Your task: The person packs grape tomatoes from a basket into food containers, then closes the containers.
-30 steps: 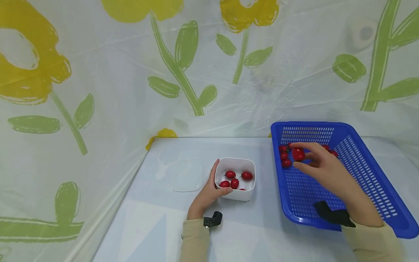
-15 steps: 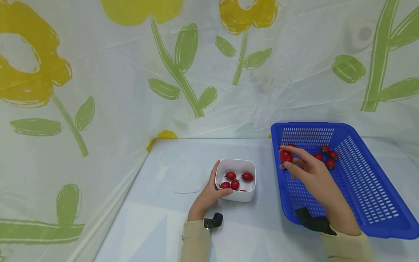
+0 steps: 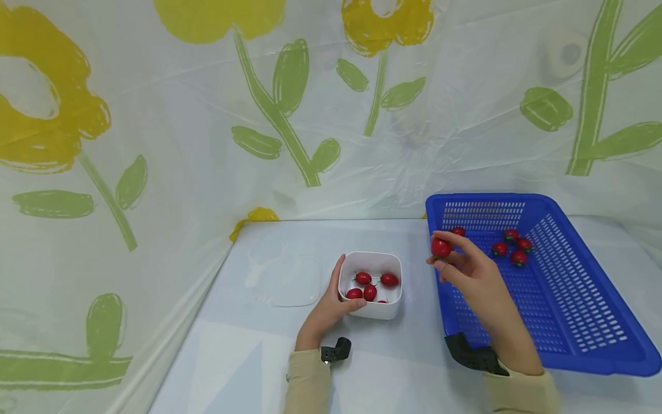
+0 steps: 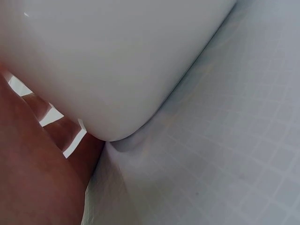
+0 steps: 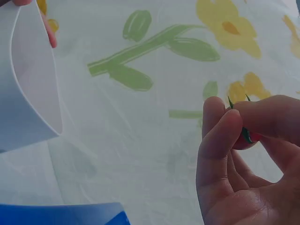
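Observation:
My left hand (image 3: 327,305) grips a white square plastic container (image 3: 374,311), thumb over its front rim and fingers along its left side. Several red cherry tomatoes (image 3: 369,292) lie inside it. In the left wrist view the container's wall (image 4: 117,61) fills the upper part, with the fingers behind its corner. Over the left rim of a blue basket (image 3: 595,367), my right hand (image 3: 473,279) pinches one cherry tomato (image 3: 441,248) between thumb and fingertips. The right wrist view shows green sepals on that tomato (image 5: 247,140), mostly hidden by the fingers.
Several cherry tomatoes (image 3: 519,257) are in the far part of the basket, partly behind the right hand. A clear flat lid (image 3: 297,282) lies left of the container. A flower-printed curtain (image 3: 207,172) hangs along the table's back edge.
My right hand has moved left with the pinched tomato, from inside the basket to its left rim. The left hand and the container have stayed in place.

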### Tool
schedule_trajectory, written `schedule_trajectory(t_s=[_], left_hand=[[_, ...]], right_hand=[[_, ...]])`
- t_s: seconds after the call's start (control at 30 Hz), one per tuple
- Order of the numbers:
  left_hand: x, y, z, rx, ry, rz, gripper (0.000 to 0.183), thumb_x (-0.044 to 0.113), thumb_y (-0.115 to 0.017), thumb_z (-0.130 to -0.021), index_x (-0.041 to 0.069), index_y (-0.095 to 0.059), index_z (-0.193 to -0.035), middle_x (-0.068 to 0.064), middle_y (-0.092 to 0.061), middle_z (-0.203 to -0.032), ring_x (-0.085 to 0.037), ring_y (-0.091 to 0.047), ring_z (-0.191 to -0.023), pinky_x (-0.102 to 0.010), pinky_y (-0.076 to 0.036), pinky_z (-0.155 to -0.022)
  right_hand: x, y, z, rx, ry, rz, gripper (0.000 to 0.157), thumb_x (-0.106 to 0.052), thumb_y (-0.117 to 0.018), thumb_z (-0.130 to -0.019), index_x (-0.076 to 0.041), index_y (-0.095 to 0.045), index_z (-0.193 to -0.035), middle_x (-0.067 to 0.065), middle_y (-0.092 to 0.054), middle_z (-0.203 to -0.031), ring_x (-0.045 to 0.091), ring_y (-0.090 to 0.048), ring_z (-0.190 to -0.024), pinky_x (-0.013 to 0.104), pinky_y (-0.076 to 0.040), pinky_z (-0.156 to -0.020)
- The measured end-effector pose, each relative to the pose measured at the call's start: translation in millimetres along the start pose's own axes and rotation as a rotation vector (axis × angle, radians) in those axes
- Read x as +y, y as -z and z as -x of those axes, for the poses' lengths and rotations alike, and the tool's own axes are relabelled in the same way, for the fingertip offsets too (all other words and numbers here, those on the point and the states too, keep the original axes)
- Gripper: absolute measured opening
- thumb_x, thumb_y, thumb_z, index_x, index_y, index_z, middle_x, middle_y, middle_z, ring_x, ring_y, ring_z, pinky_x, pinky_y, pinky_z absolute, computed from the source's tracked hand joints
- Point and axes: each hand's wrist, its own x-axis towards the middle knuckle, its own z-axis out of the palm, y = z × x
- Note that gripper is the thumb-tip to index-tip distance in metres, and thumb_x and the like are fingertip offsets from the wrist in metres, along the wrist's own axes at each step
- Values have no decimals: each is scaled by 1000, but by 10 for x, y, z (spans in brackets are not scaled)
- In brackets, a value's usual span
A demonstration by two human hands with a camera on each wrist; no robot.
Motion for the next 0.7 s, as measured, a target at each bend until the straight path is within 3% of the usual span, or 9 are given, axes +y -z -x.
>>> schedule_trajectory(t_s=[0.23,0.5,0.7], left_hand=[[1,2,-2,0,-4,-5,90,22,-68,-75,47,-9,-138,4,-23,-141,-21,-26,-126,-44,-32,-96],[2,2,5,-2,8,-14,90,22,-68,-76,48,-8,-138,6,-23,-141,-20,-26,-125,-45,-33,-96],[-9,-6,-7,-1,-3,-2,90,21,-68,-76,48,-8,-138,7,-24,-140,-20,-27,-125,-44,-34,-95]], right_hand=[[25,-111,-24,23,21,20,43,-18,-54,-89,-22,-43,-131,5,-55,-108,18,-58,-92,27,-50,-66],[68,-321,-42,52,-48,132,42,-30,-60,-85,-25,-49,-125,3,-57,-108,17,-59,-87,31,-50,-67],[106,-452,-61,78,11,286,40,-16,-63,-83,-22,-54,-121,1,-53,-113,19,-57,-95,36,-50,-73]])
